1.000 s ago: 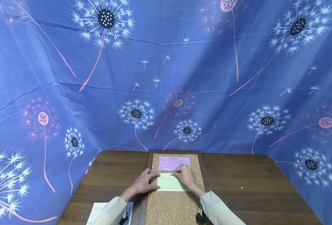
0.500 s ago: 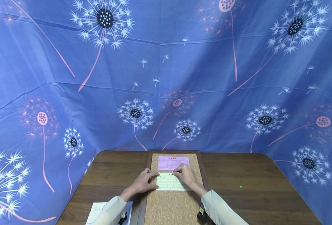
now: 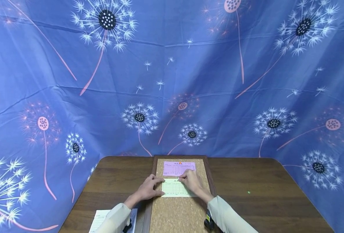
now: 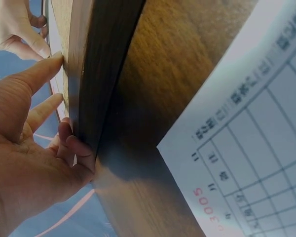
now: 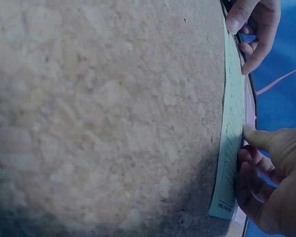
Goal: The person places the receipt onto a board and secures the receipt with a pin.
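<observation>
A pale green printed form [image 3: 176,189] lies on the cork board [image 3: 177,215], just below a pink form [image 3: 174,169] with an orange dot, perhaps a pin, at its top. My left hand [image 3: 148,189] rests at the green form's left side, thumb and index finger spread and pressing its two corners. At the form's top edge, near the middle, my right hand [image 3: 193,182] has thumb and fingertips together, apparently on something small that they hide. In the right wrist view the right thumb [image 5: 256,137] presses at that edge while the other fingers curl.
A white printed sheet [image 3: 99,217] lies on the wooden table [image 3: 265,207] at the lower left, partly under the left sleeve. A small green object [image 3: 249,192] sits to the right of the board. Blue dandelion-patterned cloth [image 3: 166,74] hangs behind.
Both hands keep their places on the green form. The head view has shifted very slightly; nothing else visibly differs.
</observation>
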{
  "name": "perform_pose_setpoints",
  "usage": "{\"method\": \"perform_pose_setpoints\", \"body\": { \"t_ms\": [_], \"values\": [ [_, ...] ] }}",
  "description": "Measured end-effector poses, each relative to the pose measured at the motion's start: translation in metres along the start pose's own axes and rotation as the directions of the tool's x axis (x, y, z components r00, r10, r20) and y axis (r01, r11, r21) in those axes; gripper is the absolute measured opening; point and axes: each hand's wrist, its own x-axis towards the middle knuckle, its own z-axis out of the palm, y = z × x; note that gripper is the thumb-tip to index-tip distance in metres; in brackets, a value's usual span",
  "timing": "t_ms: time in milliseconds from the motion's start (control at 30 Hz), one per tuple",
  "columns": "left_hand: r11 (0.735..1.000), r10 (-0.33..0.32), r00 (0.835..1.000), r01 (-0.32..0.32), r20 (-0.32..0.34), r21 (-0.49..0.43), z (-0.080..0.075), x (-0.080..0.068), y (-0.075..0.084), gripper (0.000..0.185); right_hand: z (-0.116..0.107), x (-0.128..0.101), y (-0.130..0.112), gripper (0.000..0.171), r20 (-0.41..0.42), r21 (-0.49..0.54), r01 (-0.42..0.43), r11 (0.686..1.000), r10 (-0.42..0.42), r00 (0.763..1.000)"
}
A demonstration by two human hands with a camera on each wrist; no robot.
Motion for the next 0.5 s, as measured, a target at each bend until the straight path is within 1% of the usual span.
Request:
{"method": "perform_pose_setpoints", "body": {
  "t_ms": [200,300,400,500],
  "values": [
    [1.000,0.001,1.000,-0.001,0.002,-0.005,-0.001,0.001,0.000,0.051,-0.001,0.003,-0.003,0.005,0.008,-0.031,0.045,0.998,-0.045,0.999],
    [1.000,0.003,1.000,-0.003,0.005,-0.009,-0.001,0.001,-0.001,0.051,-0.002,0.004,-0.006,0.005,0.005,-0.071,0.056,0.996,-0.055,0.998],
    [1.000,0.019,1.000,-0.019,-0.002,-0.022,-0.001,0.003,-0.004,0.050,-0.004,0.006,-0.011,0.005,0.011,-0.122,0.068,0.990,-0.067,0.998],
    [0.999,0.047,0.999,-0.047,-0.009,-0.010,0.002,0.003,-0.009,0.050,-0.006,0.008,-0.016,0.005,0.021,-0.166,0.102,0.981,-0.100,0.995]
  ]
}}
